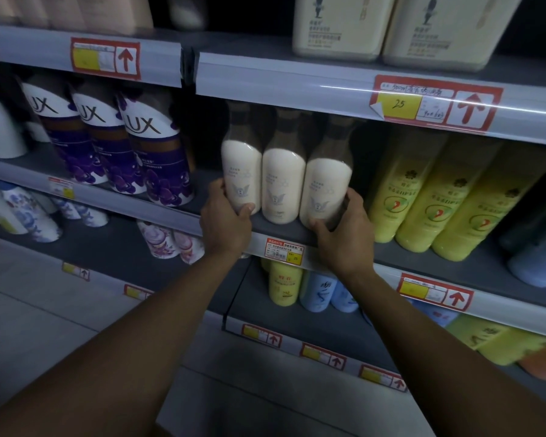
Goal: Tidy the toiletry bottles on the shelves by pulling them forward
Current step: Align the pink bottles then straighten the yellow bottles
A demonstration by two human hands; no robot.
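Cream bottles (283, 184): three, side by side at the shelf (423, 257) front
Left hand (226, 220): fingers holding the 9 o'clock bottle
Right hand (344, 230): fingers holding the 3 o'clock bottle
Yellow bottles (435, 203): three, at 3 o'clock
Purple bottles (130, 152): three, at 9 o'clock

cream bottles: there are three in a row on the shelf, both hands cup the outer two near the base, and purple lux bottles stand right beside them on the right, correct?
Not quite. The head view shows yellow bottles to the right; the purple Lux bottles stand to the left. The rest holds: three cream bottles, left hand and right hand cupping the outer two.
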